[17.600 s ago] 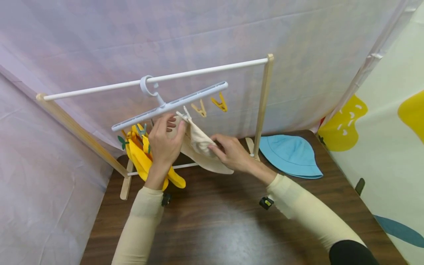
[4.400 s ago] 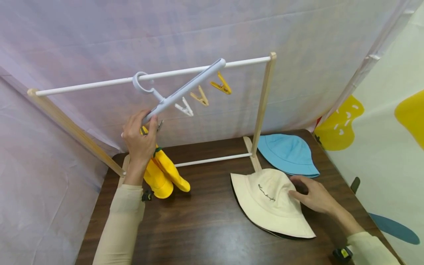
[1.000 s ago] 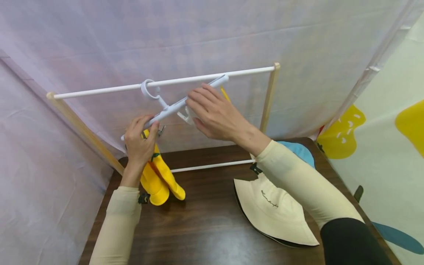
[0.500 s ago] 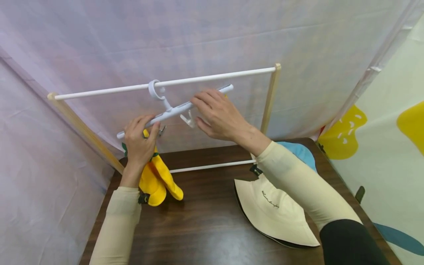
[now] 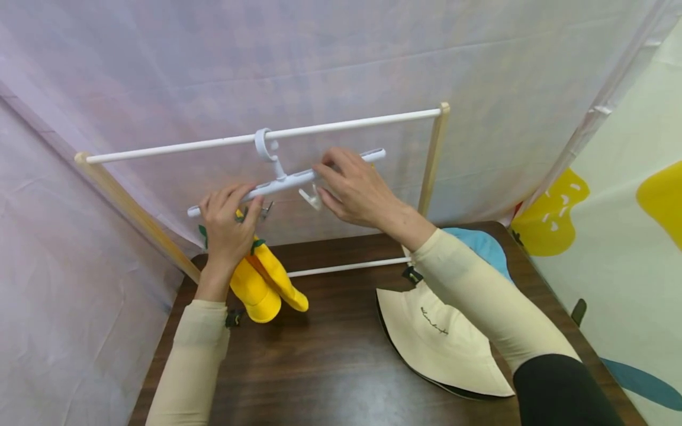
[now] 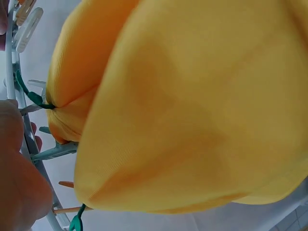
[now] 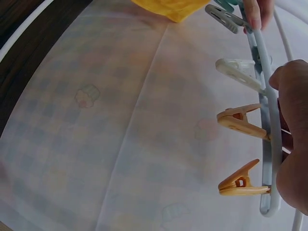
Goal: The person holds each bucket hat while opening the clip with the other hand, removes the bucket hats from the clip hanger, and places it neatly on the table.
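A pale blue-white clip hanger [image 5: 295,179] hangs by its hook from the rack's white rod, its right end a little higher. My left hand [image 5: 228,222] grips the bar's left part, and my right hand [image 5: 356,192] holds it right of the hook. Below the left hand hangs a yellow hat [image 5: 254,293] with green leaf-tipped cords; it fills most of the left wrist view, where a grey-green clothespin [image 6: 55,151] holds its edge. In the right wrist view, a white clothespin [image 7: 238,74] and two orange-yellow clothespins [image 7: 240,178] dangle from the bar with nothing in them.
The wooden-legged rack [image 5: 351,124] stands at the back of the dark wooden table [image 5: 330,355]. A cream bucket hat [image 5: 426,331] with dark lettering lies front right, partly under my right forearm. Behind it is a light blue hat [image 5: 482,248]. Pale curtains [image 5: 341,53] close off the back.
Earlier the cream hat was by the hanger's white clothespin; later it lay on the table. My right hand left it for the bar. Lately the hanger has slid right and tilted closer to level.
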`<state>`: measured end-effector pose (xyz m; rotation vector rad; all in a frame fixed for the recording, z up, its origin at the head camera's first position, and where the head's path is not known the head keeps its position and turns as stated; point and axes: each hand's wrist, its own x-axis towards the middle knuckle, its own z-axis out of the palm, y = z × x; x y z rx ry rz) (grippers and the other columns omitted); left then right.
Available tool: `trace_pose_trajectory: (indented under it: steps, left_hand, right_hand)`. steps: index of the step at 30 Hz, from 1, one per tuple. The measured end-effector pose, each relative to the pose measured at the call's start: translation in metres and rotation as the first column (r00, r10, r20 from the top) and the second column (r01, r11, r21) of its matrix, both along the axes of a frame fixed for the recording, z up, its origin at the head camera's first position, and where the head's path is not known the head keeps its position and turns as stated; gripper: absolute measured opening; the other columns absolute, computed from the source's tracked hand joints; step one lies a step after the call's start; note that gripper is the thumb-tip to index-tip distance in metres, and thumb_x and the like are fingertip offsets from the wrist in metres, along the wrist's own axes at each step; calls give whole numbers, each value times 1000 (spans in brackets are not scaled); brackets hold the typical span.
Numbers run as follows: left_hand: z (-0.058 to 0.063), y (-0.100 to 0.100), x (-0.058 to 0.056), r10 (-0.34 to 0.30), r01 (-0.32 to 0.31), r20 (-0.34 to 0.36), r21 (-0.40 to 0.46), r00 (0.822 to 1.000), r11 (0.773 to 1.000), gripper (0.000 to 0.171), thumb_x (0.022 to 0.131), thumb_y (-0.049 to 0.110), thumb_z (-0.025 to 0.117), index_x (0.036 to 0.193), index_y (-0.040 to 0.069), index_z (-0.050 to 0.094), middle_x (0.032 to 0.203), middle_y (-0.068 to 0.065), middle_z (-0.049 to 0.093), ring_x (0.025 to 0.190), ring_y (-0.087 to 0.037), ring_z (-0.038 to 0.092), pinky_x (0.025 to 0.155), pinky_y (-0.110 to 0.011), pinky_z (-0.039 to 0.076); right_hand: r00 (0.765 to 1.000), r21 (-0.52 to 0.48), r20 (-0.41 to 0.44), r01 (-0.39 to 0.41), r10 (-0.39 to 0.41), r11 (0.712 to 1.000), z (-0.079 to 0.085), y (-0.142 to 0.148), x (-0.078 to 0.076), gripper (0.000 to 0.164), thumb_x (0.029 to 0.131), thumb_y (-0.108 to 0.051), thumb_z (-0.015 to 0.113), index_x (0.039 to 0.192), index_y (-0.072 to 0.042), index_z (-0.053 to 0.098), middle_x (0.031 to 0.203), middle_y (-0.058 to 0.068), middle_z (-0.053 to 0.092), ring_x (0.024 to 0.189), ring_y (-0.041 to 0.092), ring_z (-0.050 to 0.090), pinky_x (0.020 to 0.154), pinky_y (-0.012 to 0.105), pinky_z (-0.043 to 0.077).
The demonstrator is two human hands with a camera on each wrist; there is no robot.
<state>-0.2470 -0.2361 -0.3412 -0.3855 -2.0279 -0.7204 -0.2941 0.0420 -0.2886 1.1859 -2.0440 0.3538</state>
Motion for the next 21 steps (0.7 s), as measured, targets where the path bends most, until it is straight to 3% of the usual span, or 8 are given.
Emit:
trace_pose_trajectory:
  steps: [6,14,21]
  left_hand:
    - [1,0,1,12,-12,-22,-23,1000,1000,32,98,29,72,122,8,75,118,-15,75,108,-35,63,106,-54,33]
    - [2,-3,4,-20,19,-54,-15,998,1000,35,96,22,72,126,6,73,127,-15,73,123,-36,64,126,-56,28]
    - [2,-5,13,-68,69,-100,6,993,998,35,94,16,71,127,4,72,133,-15,70,129,-37,61,123,-50,35]
  right_hand:
    - [1000,-19,9,6,-6,1000,-6,-1,-2,31,97,-22,64,123,-5,67,122,16,61,103,28,58,92,41,52]
    - [999,-35,37,29,-27,999,-13,-2,-5,33,100,-20,64,128,-3,67,125,15,68,109,29,61,94,40,52]
    - [999,-78,44,34,-31,996,-16,-2,-9,27,103,-14,59,123,-1,70,117,14,70,104,29,63,91,39,53]
